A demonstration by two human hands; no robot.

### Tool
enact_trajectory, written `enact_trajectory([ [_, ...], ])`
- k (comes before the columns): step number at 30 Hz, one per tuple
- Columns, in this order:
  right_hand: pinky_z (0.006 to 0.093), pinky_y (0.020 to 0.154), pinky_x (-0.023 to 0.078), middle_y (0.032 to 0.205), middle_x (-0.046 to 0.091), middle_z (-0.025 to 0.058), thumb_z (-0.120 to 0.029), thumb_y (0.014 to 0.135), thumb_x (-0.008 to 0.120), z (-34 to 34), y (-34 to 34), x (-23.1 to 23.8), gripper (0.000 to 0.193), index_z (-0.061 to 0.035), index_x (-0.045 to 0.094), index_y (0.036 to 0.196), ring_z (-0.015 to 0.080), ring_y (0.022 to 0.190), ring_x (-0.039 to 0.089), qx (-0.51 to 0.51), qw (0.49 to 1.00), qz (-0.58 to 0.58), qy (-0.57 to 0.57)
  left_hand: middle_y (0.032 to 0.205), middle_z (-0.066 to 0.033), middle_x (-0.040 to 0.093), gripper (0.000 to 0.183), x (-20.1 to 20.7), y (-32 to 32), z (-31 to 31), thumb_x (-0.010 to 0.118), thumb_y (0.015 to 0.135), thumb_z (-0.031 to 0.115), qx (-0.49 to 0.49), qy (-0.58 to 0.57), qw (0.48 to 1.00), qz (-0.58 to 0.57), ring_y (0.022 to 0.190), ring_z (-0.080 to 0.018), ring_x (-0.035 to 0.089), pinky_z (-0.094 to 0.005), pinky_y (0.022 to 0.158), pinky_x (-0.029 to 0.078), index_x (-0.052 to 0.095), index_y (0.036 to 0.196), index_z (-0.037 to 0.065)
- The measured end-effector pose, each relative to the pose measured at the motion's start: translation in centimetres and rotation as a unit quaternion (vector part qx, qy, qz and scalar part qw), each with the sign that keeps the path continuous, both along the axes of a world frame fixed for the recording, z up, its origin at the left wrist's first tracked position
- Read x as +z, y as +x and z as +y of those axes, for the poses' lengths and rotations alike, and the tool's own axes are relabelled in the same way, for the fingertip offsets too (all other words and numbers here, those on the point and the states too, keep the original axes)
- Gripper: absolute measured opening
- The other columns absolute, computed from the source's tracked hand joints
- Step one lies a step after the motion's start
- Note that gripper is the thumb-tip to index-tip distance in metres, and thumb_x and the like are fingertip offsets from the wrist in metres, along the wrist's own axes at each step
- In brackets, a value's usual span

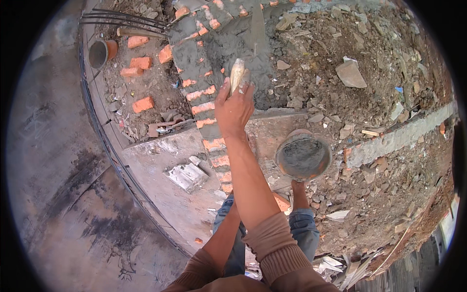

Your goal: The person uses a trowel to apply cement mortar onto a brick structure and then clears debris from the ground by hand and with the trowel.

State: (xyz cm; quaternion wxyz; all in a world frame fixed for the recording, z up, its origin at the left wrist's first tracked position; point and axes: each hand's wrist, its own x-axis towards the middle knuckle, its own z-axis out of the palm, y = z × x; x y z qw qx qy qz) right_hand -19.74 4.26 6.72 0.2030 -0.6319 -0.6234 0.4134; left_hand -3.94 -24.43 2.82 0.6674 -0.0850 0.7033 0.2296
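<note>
My right hand (235, 108) is closed around the pale wooden handle (237, 73) of a tool, with the handle's rounded end sticking out past my fingers. My hand hides the working end of this tool. Beneath and beyond it spreads wet grey mortar (265, 80), beside a row of orange bricks (203, 107) with mortar between them. A narrow grey blade-like shape (258, 29) shows over the mortar farther off. My left forearm (221, 248) passes behind the right one, which hides my left hand.
A bucket of grey mortar (304, 156) stands by my foot. Loose bricks (141, 63), a tipped orange bucket (102, 52) and dark rods (121, 19) lie at the far left. Rubble (350, 73) and a low concrete strip (399, 138) fill the right. A broken pale slab (186, 176) is nearer.
</note>
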Motion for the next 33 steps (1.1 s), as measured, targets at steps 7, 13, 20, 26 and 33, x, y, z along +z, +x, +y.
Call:
enact_trajectory([
  [7,0.0449,0.069,0.051,0.088,0.068,0.0245,-0.030,0.091,0.069,1.4,12.6,-7.3,0.039,0.0051,0.064,0.108,0.0352,0.078,0.067,0.065,0.993,-0.058,-0.086,0.112,-0.0175,0.069,0.051,0.9,2.4,6.6,0.060,0.096,0.040,-0.030,0.087,0.993,0.079,0.099,-0.0241,0.068,-0.0353,0.089,0.051,0.058,0.127,0.000],
  [13,0.0501,0.085,0.050,0.099,0.066,0.0333,-0.031,0.084,0.071,2.7,9.1,-19.9,0.045,0.0089,0.062,0.104,0.0490,0.098,0.063,0.080,0.984,-0.078,-0.141,0.137,-0.0204,0.055,0.052,3.2,1.0,11.9,0.046,0.102,0.037,-0.525,0.140,0.839,-0.035,0.125,-0.0300,0.056,-0.0433,0.105,0.045,0.046,0.140,0.002],
  [20,0.0513,0.085,0.052,0.096,0.068,0.0300,-0.021,0.085,0.063,-2.0,-2.6,-25.0,0.034,0.0068,0.063,0.103,0.0470,0.095,0.065,0.142,0.967,-0.131,-0.168,0.137,-0.0198,0.054,0.052,0.7,1.3,11.8,0.046,0.101,0.037,-0.134,0.261,0.945,-0.148,0.126,-0.0300,0.055,-0.0433,0.105,0.044,0.046,0.140,0.002],
  [26,0.0513,0.085,0.053,0.095,0.068,0.0289,-0.024,0.086,0.062,-3.4,-4.1,-23.9,0.031,0.0055,0.066,0.095,0.0464,0.094,0.065,0.214,0.951,-0.111,-0.192,0.138,-0.0192,0.054,0.052,-0.8,0.0,12.0,0.046,0.101,0.037,-0.125,0.257,0.941,-0.180,0.126,-0.0300,0.054,-0.0433,0.105,0.044,0.047,0.140,0.003],
  [33,0.0490,0.077,0.054,0.091,0.069,0.0254,-0.025,0.087,0.063,4.1,-4.5,-26.0,0.032,0.0041,0.064,0.099,0.0419,0.084,0.068,0.133,0.985,-0.024,-0.105,0.138,-0.0186,0.054,0.052,-2.1,-1.4,12.9,0.046,0.100,0.037,-0.115,0.256,0.941,-0.188,0.127,-0.0300,0.053,-0.0432,0.105,0.044,0.047,0.140,0.004],
])
